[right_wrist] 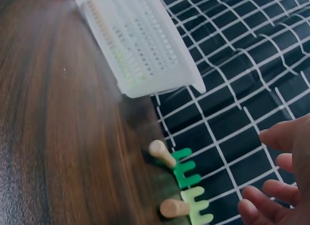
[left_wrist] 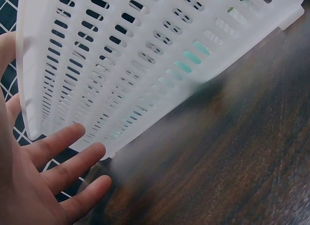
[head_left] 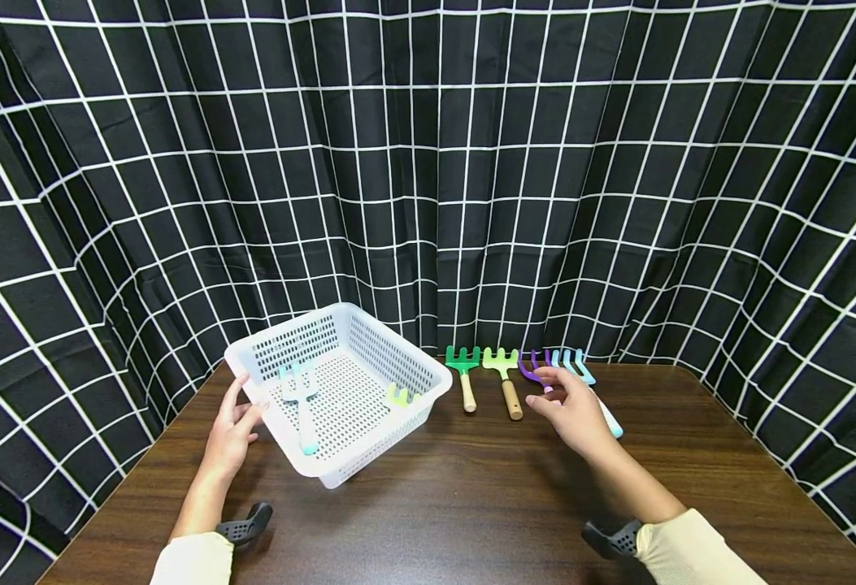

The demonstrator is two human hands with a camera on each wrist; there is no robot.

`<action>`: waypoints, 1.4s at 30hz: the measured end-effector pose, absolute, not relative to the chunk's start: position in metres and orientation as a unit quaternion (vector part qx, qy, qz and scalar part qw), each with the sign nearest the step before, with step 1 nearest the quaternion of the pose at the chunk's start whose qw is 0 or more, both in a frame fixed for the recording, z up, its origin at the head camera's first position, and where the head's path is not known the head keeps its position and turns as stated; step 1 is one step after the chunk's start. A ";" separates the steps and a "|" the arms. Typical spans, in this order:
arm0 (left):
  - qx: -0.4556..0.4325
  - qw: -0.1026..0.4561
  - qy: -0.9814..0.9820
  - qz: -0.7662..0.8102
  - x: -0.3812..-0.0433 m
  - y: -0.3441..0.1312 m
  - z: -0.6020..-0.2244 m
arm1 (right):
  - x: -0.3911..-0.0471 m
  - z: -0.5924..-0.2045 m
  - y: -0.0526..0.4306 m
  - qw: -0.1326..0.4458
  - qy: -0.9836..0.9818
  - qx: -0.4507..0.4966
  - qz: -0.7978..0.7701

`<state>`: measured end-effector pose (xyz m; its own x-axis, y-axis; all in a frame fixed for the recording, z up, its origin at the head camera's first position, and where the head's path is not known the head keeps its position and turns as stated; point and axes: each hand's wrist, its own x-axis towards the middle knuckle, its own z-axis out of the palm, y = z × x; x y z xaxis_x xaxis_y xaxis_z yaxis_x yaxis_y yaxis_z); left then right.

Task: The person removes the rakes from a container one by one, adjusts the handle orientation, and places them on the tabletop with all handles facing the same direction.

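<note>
My left hand (head_left: 228, 439) touches the left rim of a white plastic basket (head_left: 376, 455) with fingers loosely spread; in the left wrist view several fingers stand extended beside its slotted wall (left_wrist: 160, 55). Inside lie a pale blue hand rake (head_left: 305, 414) and a yellow-green one (head_left: 401, 396), its handle hidden by the basket wall. My right hand (head_left: 570, 410) hovers over a purple hand rake (head_left: 530, 370), partly covering it, thumb and fingers apart. Right beside it lies a blue hand rake (head_left: 609, 418) with a white handle, also partly covered.
Between basket and right hand lie a dark green hand rake (head_left: 464, 370) and a light green one (head_left: 504, 374), both with wooden handles. A black curtain with white grid lines (head_left: 428, 179) hangs along the back of the brown wooden table (head_left: 435, 520).
</note>
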<state>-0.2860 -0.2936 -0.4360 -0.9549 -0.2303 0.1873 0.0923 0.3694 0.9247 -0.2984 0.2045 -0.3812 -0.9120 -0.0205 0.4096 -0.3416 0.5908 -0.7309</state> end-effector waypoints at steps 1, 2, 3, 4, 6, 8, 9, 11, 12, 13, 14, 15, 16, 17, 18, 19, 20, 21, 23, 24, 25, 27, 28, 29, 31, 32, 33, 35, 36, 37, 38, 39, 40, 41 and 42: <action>0.043 0.143 -0.814 -0.561 -0.286 -0.294 -0.436 | -0.299 -0.381 0.202 0.180 -0.871 0.109 0.443; 0.043 0.143 -0.814 -0.562 -0.285 -0.294 -0.436 | -0.299 -0.380 0.200 0.179 -0.869 0.116 0.447; 0.043 0.143 -0.813 -0.562 -0.285 -0.294 -0.436 | -0.299 -0.380 0.197 0.179 -0.867 0.122 0.449; 0.043 0.143 -0.813 -0.562 -0.285 -0.294 -0.435 | -0.299 -0.380 0.194 0.179 -0.866 0.126 0.449; 0.041 0.144 -0.813 -0.563 -0.284 -0.294 -0.435 | -0.300 -0.379 0.189 0.178 -0.864 0.137 0.451; 0.041 0.145 -0.813 -0.562 -0.284 -0.294 -0.435 | -0.300 -0.378 0.183 0.176 -0.861 0.148 0.453; 0.042 0.146 -0.814 -0.561 -0.285 -0.293 -0.435 | -0.300 -0.378 0.180 0.176 -0.861 0.153 0.452; 0.044 0.146 -0.815 -0.560 -0.285 -0.293 -0.435 | -0.300 -0.376 0.175 0.175 -0.860 0.161 0.453; 0.045 0.146 -0.815 -0.559 -0.285 -0.293 -0.435 | -0.300 -0.376 0.172 0.173 -0.858 0.165 0.455; 0.045 0.147 -0.815 -0.559 -0.285 -0.293 -0.434 | -0.301 -0.375 0.170 0.172 -0.856 0.169 0.457; 0.045 0.148 -0.815 -0.558 -0.286 -0.293 -0.434 | -0.301 -0.374 0.167 0.171 -0.855 0.173 0.458; 0.045 0.148 -0.815 -0.558 -0.286 -0.293 -0.434 | -0.301 -0.373 0.164 0.168 -0.853 0.177 0.460; 0.044 0.148 -0.815 -0.558 -0.286 -0.292 -0.434 | -0.301 -0.372 0.162 0.164 -0.853 0.181 0.461; 0.043 0.148 -0.815 -0.558 -0.285 -0.292 -0.434 | -0.301 -0.371 0.159 0.160 -0.851 0.188 0.464; 0.041 0.149 -0.815 -0.558 -0.285 -0.292 -0.433 | -0.301 -0.371 0.156 0.158 -0.848 0.194 0.468; 0.041 0.150 -0.815 -0.558 -0.285 -0.292 -0.433 | -0.301 -0.369 0.153 0.156 -0.846 0.202 0.469; 0.041 0.150 -0.816 -0.557 -0.285 -0.292 -0.433 | -0.301 -0.368 0.150 0.154 -0.844 0.208 0.471; 0.041 0.149 -0.816 -0.557 -0.284 -0.292 -0.433 | -0.301 -0.367 0.146 0.151 -0.841 0.215 0.473; 0.041 0.149 -0.816 -0.558 -0.284 -0.293 -0.433 | -0.302 -0.365 0.140 0.148 -0.834 0.230 0.479; 0.041 0.149 -0.815 -0.558 -0.284 -0.293 -0.433 | -0.302 -0.363 0.136 0.146 -0.832 0.235 0.481; 0.041 0.149 -0.816 -0.557 -0.284 -0.293 -0.433 | -0.302 -0.362 0.133 0.142 -0.830 0.241 0.482; 0.041 0.150 -0.815 -0.558 -0.284 -0.293 -0.433 | -0.303 -0.360 0.127 0.138 -0.829 0.249 0.482; 0.042 0.150 -0.815 -0.558 -0.285 -0.293 -0.433 | -0.303 -0.360 0.123 0.136 -0.828 0.253 0.481; 0.042 0.151 -0.815 -0.558 -0.285 -0.293 -0.433 | -0.303 -0.359 0.120 0.136 -0.830 0.257 0.476; 0.042 0.151 -0.816 -0.557 -0.285 -0.293 -0.434 | -0.304 -0.360 0.114 0.139 -0.828 0.268 0.472; 0.042 0.152 -0.815 -0.558 -0.285 -0.293 -0.434 | -0.304 -0.360 0.110 0.145 -0.832 0.269 0.463; 0.042 0.153 -0.815 -0.557 -0.285 -0.292 -0.434 | -0.304 -0.361 0.107 0.148 -0.833 0.273 0.458; 0.039 0.155 -0.815 -0.556 -0.286 -0.292 -0.434 | -0.303 -0.363 0.102 0.155 -0.837 0.278 0.446; 0.038 0.158 -0.815 -0.556 -0.286 -0.292 -0.434 | -0.302 -0.363 0.099 0.158 -0.838 0.279 0.441; 0.036 0.160 -0.815 -0.555 -0.287 -0.292 -0.434 | -0.301 -0.364 0.096 0.161 -0.840 0.279 0.436; 0.035 0.163 -0.815 -0.555 -0.287 -0.292 -0.434 | -0.301 -0.364 0.093 0.164 -0.839 0.282 0.435; 0.034 0.166 -0.815 -0.555 -0.287 -0.292 -0.434 | -0.301 -0.364 0.090 0.163 -0.838 0.286 0.436; 0.033 0.168 -0.814 -0.555 -0.288 -0.292 -0.435 | -0.300 -0.365 0.087 0.165 -0.837 0.289 0.434; 0.033 0.169 -0.814 -0.555 -0.288 -0.292 -0.435 | -0.300 -0.365 0.084 0.166 -0.838 0.290 0.432; 0.034 0.169 -0.813 -0.555 -0.288 -0.293 -0.436 | -0.300 -0.365 0.081 0.166 -0.838 0.292 0.429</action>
